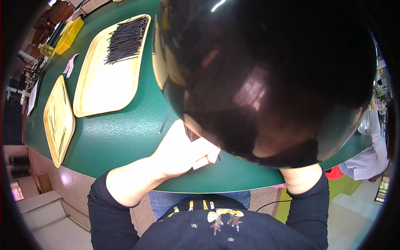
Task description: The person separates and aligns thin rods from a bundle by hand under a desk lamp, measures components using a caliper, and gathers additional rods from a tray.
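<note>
My left hand point(187, 148) is closed around a bundle of thin dark rods point(191, 133), just under the lower left edge of a big glossy black dome point(266, 83). The dome, which looks like a lamp shade, fills the upper right and covers part of the bundle. Only the bare right forearm point(304, 179) shows; my right hand is hidden behind the dome. One loose dark rod point(165, 120) lies on the green table point(116, 139), left of the dome's edge. A large cream tray point(106, 83) holds a thick pile of similar black rods point(128, 39) at its far end.
A smaller cream tray point(55, 121) with a few thin rods stands at the left. Beyond it are a pinkish scrap point(70, 66) and a yellow bin point(70, 35). Another person's sleeve point(377, 137) shows at the far right, near something red point(334, 172).
</note>
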